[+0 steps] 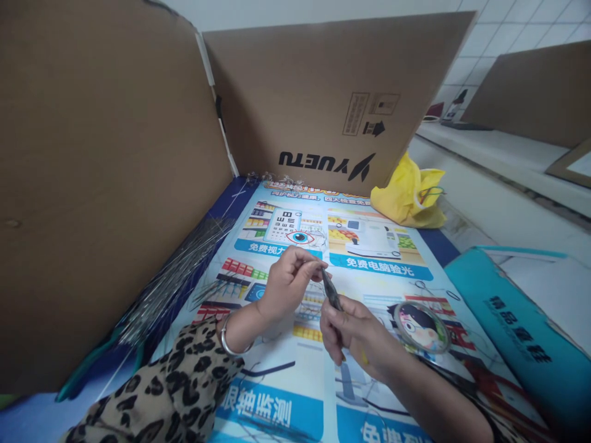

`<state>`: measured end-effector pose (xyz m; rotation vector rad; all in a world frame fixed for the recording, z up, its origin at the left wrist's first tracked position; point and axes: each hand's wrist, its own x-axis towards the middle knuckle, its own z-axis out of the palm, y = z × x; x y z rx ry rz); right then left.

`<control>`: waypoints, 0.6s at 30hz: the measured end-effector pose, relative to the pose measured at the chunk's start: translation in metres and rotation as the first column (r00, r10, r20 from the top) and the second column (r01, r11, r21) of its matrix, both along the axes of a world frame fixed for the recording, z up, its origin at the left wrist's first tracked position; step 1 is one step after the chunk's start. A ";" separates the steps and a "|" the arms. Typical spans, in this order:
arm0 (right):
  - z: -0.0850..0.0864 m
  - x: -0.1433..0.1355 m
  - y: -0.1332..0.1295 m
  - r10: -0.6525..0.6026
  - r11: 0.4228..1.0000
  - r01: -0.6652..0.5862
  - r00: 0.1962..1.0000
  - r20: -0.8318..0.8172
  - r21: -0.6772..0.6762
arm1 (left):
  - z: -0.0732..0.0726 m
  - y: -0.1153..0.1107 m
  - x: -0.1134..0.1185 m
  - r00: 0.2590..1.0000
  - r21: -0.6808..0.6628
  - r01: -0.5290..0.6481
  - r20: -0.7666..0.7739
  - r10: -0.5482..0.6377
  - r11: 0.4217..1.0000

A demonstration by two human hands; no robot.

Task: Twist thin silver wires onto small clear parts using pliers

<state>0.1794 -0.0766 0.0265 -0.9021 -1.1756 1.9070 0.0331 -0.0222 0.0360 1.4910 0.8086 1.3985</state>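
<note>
In the middle of the view, my right hand (pixel 353 332) is wrapped round a pair of pliers (pixel 330 290) with dark, narrow jaws pointing up and to the left. A bit of yellow shows below the palm, and most of the handles are hidden. My left hand (pixel 293 280) is closed in a pinch right at the tip of the jaws. Whatever its fingers hold is too small to make out. Under both hands lies a printed poster (pixel 305 369) with thin wire pieces scattered on it.
Cardboard panels (pixel 323 80) stand at the back and left. A bundle of thin metal wires (pixel 170 289) lies to the left. On the right are a clear round roll (pixel 421 329), a yellow bag (pixel 406 197) and a turquoise box (pixel 512 326). Small wire pieces (pixel 286 180) sit at the back.
</note>
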 end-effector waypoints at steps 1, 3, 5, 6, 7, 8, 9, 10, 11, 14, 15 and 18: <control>0.001 -0.001 0.000 -0.003 1.000 0.003 1.000 -0.009 -0.007 | 0.000 0.000 0.000 1.000 0.003 -0.002 -0.007 0.002 1.000; 0.000 -0.002 -0.001 -0.011 1.000 0.010 1.000 -0.023 -0.025 | 0.000 0.000 0.000 1.000 0.010 -0.007 -0.021 0.007 1.000; -0.001 -0.003 -0.001 -0.020 0.999 0.019 1.000 -0.023 -0.035 | 0.000 0.000 -0.001 0.999 0.019 -0.018 -0.038 0.019 1.000; -0.003 -0.004 -0.001 -0.024 0.999 0.024 1.000 -0.014 -0.029 | 0.000 -0.001 -0.001 0.998 0.022 -0.025 -0.049 0.026 0.999; -0.004 -0.004 -0.001 -0.028 1.000 0.028 1.000 0.001 -0.013 | 0.000 -0.001 -0.001 0.997 0.026 -0.037 -0.066 0.038 0.999; -0.006 -0.004 -0.001 -0.033 0.999 0.033 0.999 0.023 0.011 | 0.000 -0.002 -0.001 0.995 0.031 -0.053 -0.087 0.056 0.998; -0.007 -0.003 -0.001 -0.036 0.999 0.033 0.998 0.053 0.042 | 0.000 -0.002 -0.001 0.991 0.037 -0.071 -0.109 0.075 0.997; -0.008 -0.003 0.000 -0.037 0.997 0.031 0.995 0.089 0.075 | 0.000 -0.003 -0.002 0.988 0.044 -0.087 -0.127 0.091 0.995; -0.008 -0.002 0.000 -0.039 0.994 0.025 0.991 0.128 0.105 | 0.000 -0.003 -0.002 0.985 0.048 -0.097 -0.141 0.103 0.994; -0.007 0.000 0.002 -0.055 0.986 0.011 0.964 0.259 0.169 | 0.001 -0.002 -0.002 0.985 0.041 -0.093 -0.144 0.098 0.995; -0.006 0.001 0.003 -0.066 0.982 0.009 0.951 0.303 0.186 | 0.002 -0.002 -0.002 0.986 0.030 -0.085 -0.143 0.088 0.996; -0.004 0.006 0.007 -0.095 0.969 -0.021 0.888 0.449 0.245 | 0.007 0.001 -0.003 0.990 -0.028 -0.046 -0.135 0.042 0.999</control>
